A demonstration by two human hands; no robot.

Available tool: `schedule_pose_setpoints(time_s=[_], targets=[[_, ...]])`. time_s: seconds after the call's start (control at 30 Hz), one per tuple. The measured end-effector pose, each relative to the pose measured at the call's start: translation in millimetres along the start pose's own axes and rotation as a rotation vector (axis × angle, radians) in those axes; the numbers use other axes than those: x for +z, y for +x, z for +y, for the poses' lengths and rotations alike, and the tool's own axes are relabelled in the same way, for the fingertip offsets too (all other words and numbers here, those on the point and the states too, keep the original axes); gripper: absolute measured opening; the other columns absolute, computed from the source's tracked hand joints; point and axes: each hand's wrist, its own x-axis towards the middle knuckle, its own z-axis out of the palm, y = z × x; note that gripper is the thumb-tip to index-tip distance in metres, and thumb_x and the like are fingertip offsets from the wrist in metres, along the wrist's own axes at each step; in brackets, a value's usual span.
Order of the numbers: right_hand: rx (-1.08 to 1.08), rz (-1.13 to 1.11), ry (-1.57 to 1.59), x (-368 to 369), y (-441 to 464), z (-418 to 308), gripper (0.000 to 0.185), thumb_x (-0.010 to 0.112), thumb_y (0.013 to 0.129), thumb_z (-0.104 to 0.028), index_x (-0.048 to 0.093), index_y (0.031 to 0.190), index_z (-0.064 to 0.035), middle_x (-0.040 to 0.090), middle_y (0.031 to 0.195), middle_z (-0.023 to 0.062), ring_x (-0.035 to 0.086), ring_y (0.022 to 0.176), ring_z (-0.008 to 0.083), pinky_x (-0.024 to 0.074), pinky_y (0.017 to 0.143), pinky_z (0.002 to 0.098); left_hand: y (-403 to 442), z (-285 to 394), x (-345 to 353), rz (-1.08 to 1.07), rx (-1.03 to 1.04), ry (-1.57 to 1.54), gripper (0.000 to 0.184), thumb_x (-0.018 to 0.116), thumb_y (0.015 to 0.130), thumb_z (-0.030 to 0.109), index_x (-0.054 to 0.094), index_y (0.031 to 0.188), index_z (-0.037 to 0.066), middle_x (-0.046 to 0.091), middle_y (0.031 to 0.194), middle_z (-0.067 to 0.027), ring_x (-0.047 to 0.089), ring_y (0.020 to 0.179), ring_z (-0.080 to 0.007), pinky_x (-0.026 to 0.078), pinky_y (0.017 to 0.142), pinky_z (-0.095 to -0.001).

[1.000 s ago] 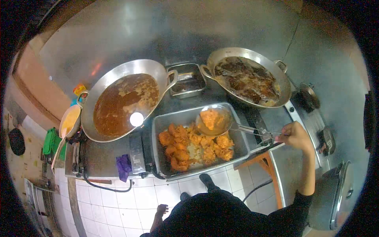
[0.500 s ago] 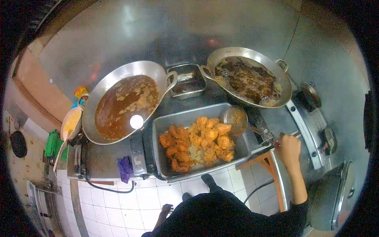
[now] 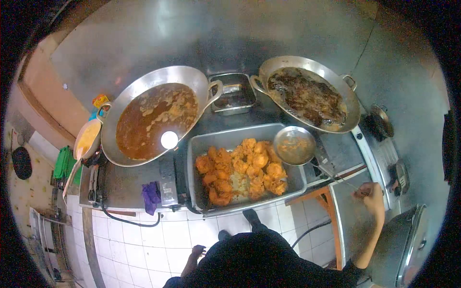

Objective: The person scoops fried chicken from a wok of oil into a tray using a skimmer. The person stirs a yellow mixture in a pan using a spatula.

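My right hand (image 3: 370, 196) is closed round the handle of a strainer ladle (image 3: 294, 145), whose round bowl hangs over the right rim of a deep metal tray (image 3: 299, 185). Only crumbs and a thin film show in the bowl. Orange-brown fried pieces (image 3: 257, 165) fill much of the tray, with a crumb-strewn gap between two heaps. Low beside my body, my left hand (image 3: 198, 250) is small in view and away from the tray; its fingers are partly visible, slightly apart, with nothing in them.
A wide wok of brown oil (image 3: 156, 120) stands at left, another with bubbling dark oil (image 3: 307, 96) at right. Between them sits a small metal pan (image 3: 233, 102). A ladle with yellow batter (image 3: 87, 138), a purple cloth (image 3: 151, 197) and a lidded container (image 3: 398, 249) are around.
The ladle has tipped its fried piece into the tray and moved right to the tray's edge. My right hand has moved right and down with the handle.
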Motion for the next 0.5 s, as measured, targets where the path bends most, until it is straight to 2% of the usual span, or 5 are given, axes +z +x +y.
schedule_pose_setpoints(time_s=[0.07, 0.13, 0.27, 0.47, 0.5], targets=[[0.042, -0.148, 0.263, 7, 1, -9, 0.021, 0.066, 0.061, -0.012, 0.048, 0.054, -0.0033, 0.047, 0.048, 0.0004, 0.042, 0.045, 0.0071, 0.0318, 0.041, 0.0231, 2, 3, -5, 0.011, 0.069, 0.173, 0.024, 0.043, 0.076, 0.021, 0.054, 0.090, 0.004, 0.057, 0.075, -0.0117, 0.055, 0.055, -0.0199, 0.040, 0.041, -0.0254], [0.020, -0.253, 0.316, 7, 4, -43, 0.020, 0.065, 0.063, -0.011, 0.048, 0.055, -0.0039, 0.047, 0.050, -0.0002, 0.041, 0.045, 0.0063, 0.0314, 0.041, 0.0223, 16, -15, -12, -0.173, 0.018, -0.622, 0.023, 0.044, 0.076, 0.021, 0.054, 0.090, 0.006, 0.057, 0.074, -0.0088, 0.054, 0.050, -0.0164, 0.039, 0.040, -0.0231], [-0.062, -0.313, 0.413, 9, 21, -122, 0.017, 0.063, 0.066, -0.008, 0.048, 0.057, -0.0050, 0.047, 0.051, -0.0007, 0.040, 0.045, 0.0045, 0.0307, 0.042, 0.0197, -17, 30, 0, 0.115, -0.009, -0.511, 0.019, 0.049, 0.073, 0.019, 0.054, 0.087, 0.007, 0.057, 0.069, -0.0081, 0.054, 0.048, -0.0133, 0.038, 0.036, -0.0201], [-0.539, 0.214, -0.142, 26, 48, -276, 0.021, 0.060, 0.065, -0.024, 0.056, 0.069, -0.0044, 0.056, 0.065, 0.0149, 0.055, 0.066, 0.0307, 0.0423, 0.058, 0.0381, -25, -3, 21, 0.267, -0.075, -0.500, 0.022, 0.052, 0.074, 0.025, 0.054, 0.086, 0.007, 0.057, 0.066, -0.0075, 0.053, 0.046, -0.0137, 0.037, 0.035, -0.0207], [-0.635, 0.312, -0.172, 36, 54, -303, 0.019, 0.060, 0.064, -0.022, 0.055, 0.068, -0.0038, 0.056, 0.066, 0.0158, 0.055, 0.066, 0.0314, 0.0429, 0.058, 0.0392, -33, -17, 27, 0.239, 0.087, -0.643, 0.023, 0.050, 0.075, 0.025, 0.054, 0.087, 0.007, 0.057, 0.066, -0.0073, 0.054, 0.047, -0.0137, 0.037, 0.035, -0.0213]])
